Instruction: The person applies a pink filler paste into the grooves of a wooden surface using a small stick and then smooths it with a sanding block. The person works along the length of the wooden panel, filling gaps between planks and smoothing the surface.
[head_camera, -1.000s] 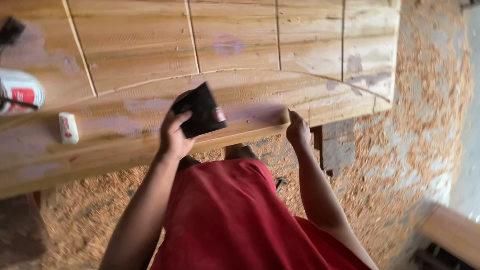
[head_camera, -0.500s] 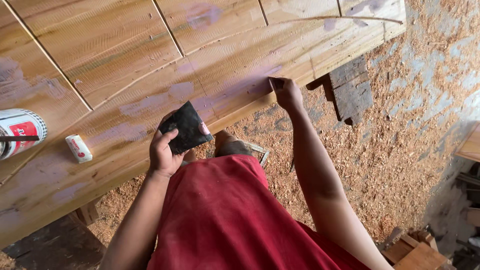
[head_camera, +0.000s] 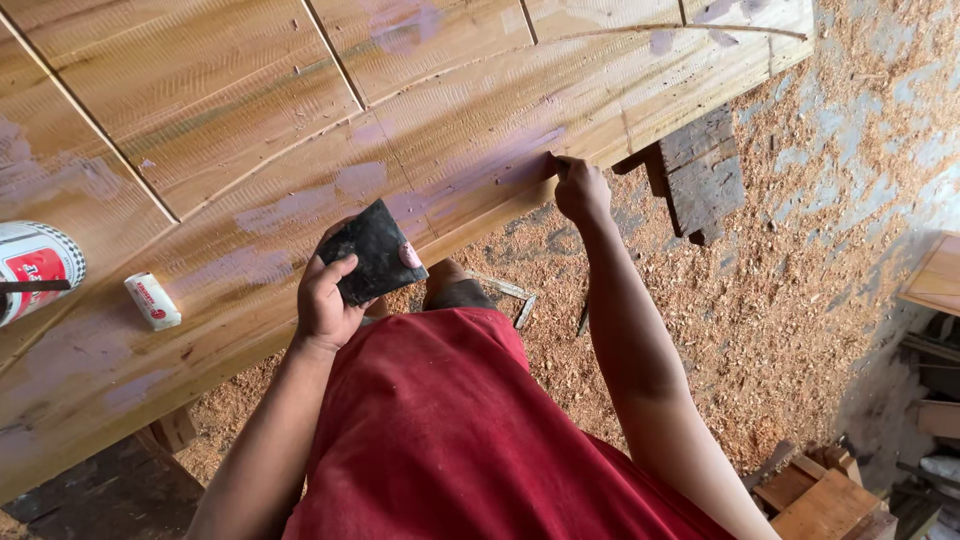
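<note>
My left hand (head_camera: 325, 300) has a closed grip on the black pad (head_camera: 375, 250); right hand (head_camera: 582, 190) presses fingertips on the panel (head_camera: 250, 120) edge, holding nothing. Keep pad flat w/ grain.

One head-worn view looks steeply down, close, over the wooden panel (head_camera: 300, 130) in the upper left of the frame and the sawdust floor (head_camera: 800, 300) at right.

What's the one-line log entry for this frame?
left hand: holds dark pad over door | right hand: fingertips on door edge | nearby: tube, can | floor: sawdust
</note>
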